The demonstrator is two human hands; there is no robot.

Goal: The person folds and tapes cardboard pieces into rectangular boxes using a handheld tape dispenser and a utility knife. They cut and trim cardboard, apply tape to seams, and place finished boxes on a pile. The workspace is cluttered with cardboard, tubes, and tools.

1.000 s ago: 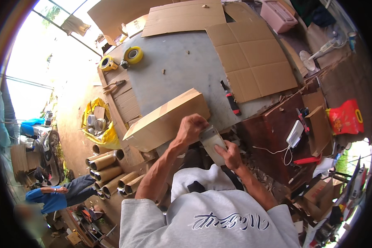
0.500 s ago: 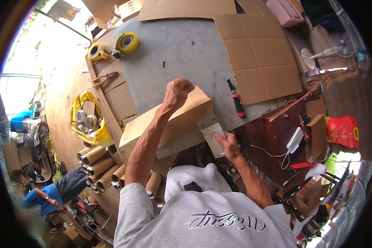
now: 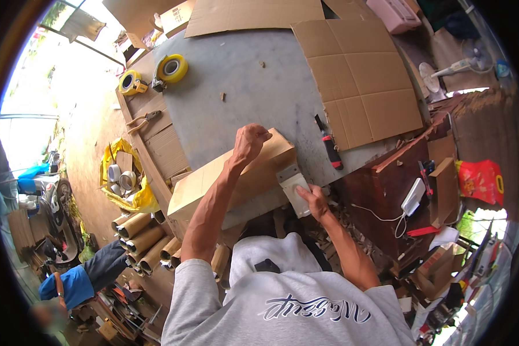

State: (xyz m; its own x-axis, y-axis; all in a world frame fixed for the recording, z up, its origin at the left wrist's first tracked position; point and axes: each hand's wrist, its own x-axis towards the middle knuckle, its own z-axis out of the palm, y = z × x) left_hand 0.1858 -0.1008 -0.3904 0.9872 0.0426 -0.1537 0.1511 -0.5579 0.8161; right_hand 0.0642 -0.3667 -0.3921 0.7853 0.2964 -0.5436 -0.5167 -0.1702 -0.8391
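A long brown cardboard box lies aslant on the grey tabletop's near edge. My left hand is closed in a fist over the box's upper right part; whatever its fingers may hold is hidden. My right hand grips a flat cream-coloured tool with a grey metal end, thumb on its face. That metal end is right by the box's right end; whether they touch, I cannot tell. A red-and-black utility knife lies right of the box.
Flattened cardboard covers the table's right side. Yellow tape rolls and pliers lie far left. A yellow bag with tape rolls and several cardboard tubes stand left. Another person is at lower left.
My left fist has come slightly nearer to me over the box. My right hand keeps its grip on the cream tool. The whole view has shifted a little.
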